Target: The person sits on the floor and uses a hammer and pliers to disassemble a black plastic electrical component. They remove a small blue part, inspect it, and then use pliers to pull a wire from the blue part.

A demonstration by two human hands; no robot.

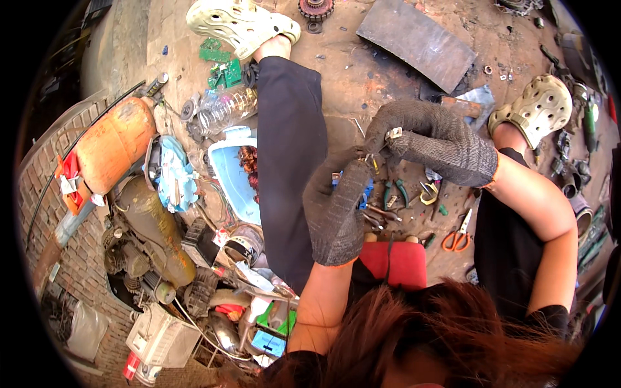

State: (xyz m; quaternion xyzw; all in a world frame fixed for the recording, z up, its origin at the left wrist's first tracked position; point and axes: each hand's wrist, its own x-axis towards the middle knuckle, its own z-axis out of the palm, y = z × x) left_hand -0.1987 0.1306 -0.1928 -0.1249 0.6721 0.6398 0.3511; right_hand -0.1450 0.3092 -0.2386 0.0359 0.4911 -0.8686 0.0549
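Note:
Dark grey knitted gloves cover both of my hands, which meet over the ground between my legs. My left hand is closed, its thumb and fingertips pressed together; whatever they pinch is too small to make out. My right hand curls in from the right with its fingers bent, gripping a small pale metal piece near the fingertips. Beside my left hand, partly behind it, shows a blue plastic piece. Teal-handled pliers and orange-handled scissors lie on the ground just beyond.
A dark metal plate lies ahead, near a hammer. To the left are a light blue basin with copper-coloured coils, a clear plastic bottle, green circuit boards and an orange cylinder. A red seat is below my hands.

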